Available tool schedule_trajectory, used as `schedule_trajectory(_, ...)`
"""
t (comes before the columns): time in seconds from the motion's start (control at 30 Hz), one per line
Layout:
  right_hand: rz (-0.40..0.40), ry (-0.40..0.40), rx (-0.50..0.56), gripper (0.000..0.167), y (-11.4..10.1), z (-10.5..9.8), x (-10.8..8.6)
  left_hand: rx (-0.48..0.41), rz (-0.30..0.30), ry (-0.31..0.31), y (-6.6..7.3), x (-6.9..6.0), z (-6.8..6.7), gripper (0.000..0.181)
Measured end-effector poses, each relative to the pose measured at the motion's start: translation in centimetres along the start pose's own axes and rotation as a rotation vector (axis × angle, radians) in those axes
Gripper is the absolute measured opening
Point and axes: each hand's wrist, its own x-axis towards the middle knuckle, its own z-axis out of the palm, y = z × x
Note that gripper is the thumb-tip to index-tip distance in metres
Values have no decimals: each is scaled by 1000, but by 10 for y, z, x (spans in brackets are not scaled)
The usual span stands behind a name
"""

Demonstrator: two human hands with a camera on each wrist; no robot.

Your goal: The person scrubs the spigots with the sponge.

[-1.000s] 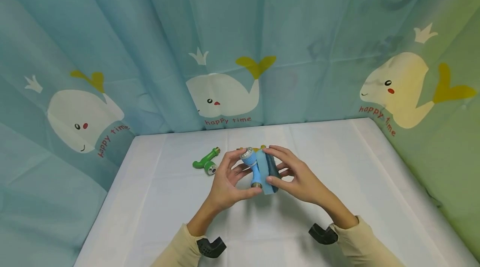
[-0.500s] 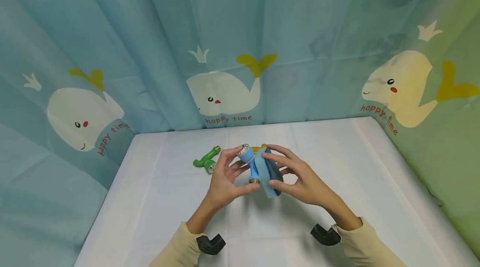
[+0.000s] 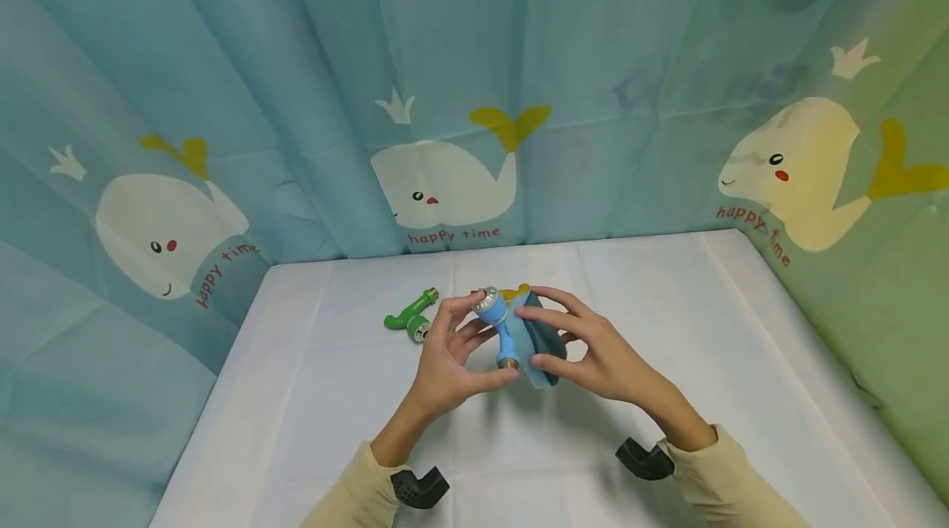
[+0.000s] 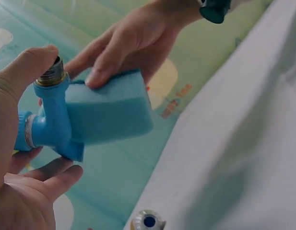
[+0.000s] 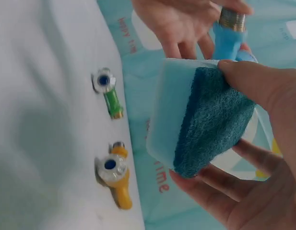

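Note:
My left hand [image 3: 445, 363] grips a light blue tap [image 3: 506, 337] between thumb and fingers, the thumb at its brass threaded end. In the left wrist view the tap's threaded inlet [image 4: 53, 73] points up beside the thumb. My right hand [image 3: 599, 347] pinches a scouring sponge [image 5: 171, 115], pale blue foam on one side and a dark teal scrubbing pad [image 5: 215, 122] on the other. The foam faces the tap and appears to touch its side. Both things are held above the table.
A green tap [image 3: 407, 315] lies on the white-covered table [image 3: 334, 396] to the left. Behind the hands lies a yellow tap [image 5: 120, 179], mostly hidden in the head view. Whale-printed curtains [image 3: 593, 165] stand around the back and sides of the table.
The sponge has shifted slightly and turned in my right hand, showing more of its dark pad. The blue tap has moved only a little in my left hand.

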Motion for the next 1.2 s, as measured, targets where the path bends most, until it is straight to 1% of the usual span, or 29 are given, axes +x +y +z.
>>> schedule_trajectory(0.07,3,26,10,63,-1,-1,1,4,-5,4,-1,0,0,88)
schedule_trajectory(0.17,-21,21,31,63,-2,-1,4,8,-4,3,-1,-1,1,89)
schedule_trajectory(0.23,-30,11,-2,63,-3,0,5,3,6,-3,-1,-1,1,90)
schedule_trajectory(0.3,-38,21,-64,62,-2,0,6,-3,12,-13,-1,-2,0,90)
schedule_trajectory(0.37,-36,31,-72,63,-2,-1,6,-3,7,-12,0,-2,-1,89)
schedule_trajectory(0.43,-45,18,-62,62,-2,-1,5,-3,4,-11,0,-2,-2,89)
schedule_trajectory(0.5,-56,-19,-35,60,-2,-1,5,9,3,-9,0,-1,-3,89)
schedule_trajectory(0.57,-63,-43,-49,58,-1,-1,5,14,-1,-5,1,-1,-4,89)
schedule_trajectory(0.63,-63,-45,-80,57,-1,-1,4,19,-6,-6,1,-1,-4,89)
schedule_trajectory(0.7,-64,-46,-86,57,-1,-2,2,20,-13,-8,1,0,-5,88)
schedule_trajectory(0.83,-69,-77,-87,57,-2,-5,0,17,-12,-10,2,1,-4,86)
schedule_trajectory(0.9,-72,-58,-90,58,-3,-7,1,20,-7,-10,2,2,-3,87)
schedule_trajectory(1.0,-76,-30,-59,59,-5,-9,0,24,-3,-12,2,3,-3,88)
schedule_trajectory(1.1,-82,-57,-35,57,-8,-8,-1,39,7,-11,2,4,-2,90)
schedule_trajectory(1.13,-80,-67,-49,57,-8,-8,-1,38,7,-9,2,4,-2,90)
schedule_trajectory(1.2,-68,-61,-90,56,-7,-6,-1,36,5,-5,2,3,-2,89)
